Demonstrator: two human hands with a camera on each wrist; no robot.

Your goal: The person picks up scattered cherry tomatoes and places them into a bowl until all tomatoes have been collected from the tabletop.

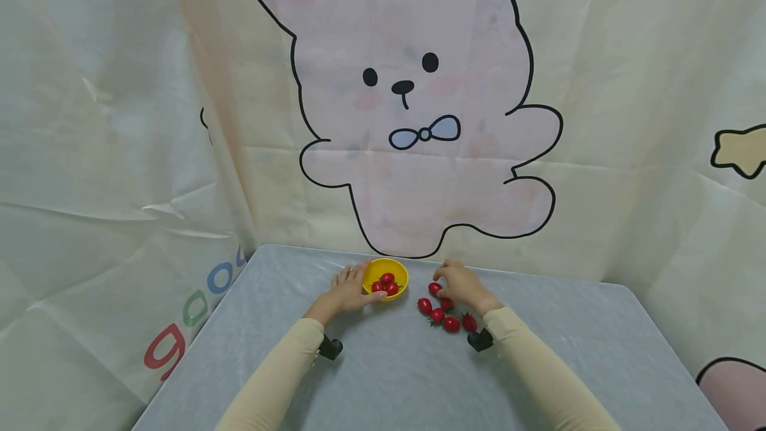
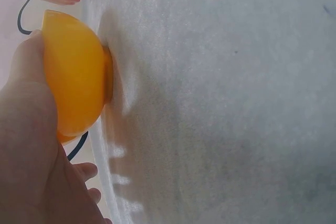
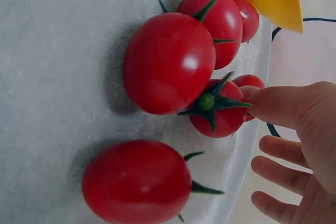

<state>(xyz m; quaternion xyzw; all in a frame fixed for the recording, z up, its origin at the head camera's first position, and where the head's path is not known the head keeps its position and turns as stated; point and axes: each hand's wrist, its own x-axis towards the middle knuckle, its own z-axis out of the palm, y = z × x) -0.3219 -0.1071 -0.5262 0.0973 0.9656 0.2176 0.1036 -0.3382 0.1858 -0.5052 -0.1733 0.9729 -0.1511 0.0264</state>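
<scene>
While in right hand (image 1: 463, 285), 1 tomato (image 3: 248, 80) part-hidden.

Lettering: "g", "o", "o" in colour on the cloth at the left.
Head view: the row of printed lowercase letters stood on the pale hanging cloth (image 1: 108, 218), just beyond the left edge of the tabletop (image 1: 383, 364); red "g" (image 1: 181, 341) came lowest and largest, beside the middle of that edge, then green "o" (image 1: 186, 311), then blue "o" (image 1: 211, 281); a purple stroke (image 1: 241, 256) near the back left corner showed only in part, letter uncertain.
</scene>
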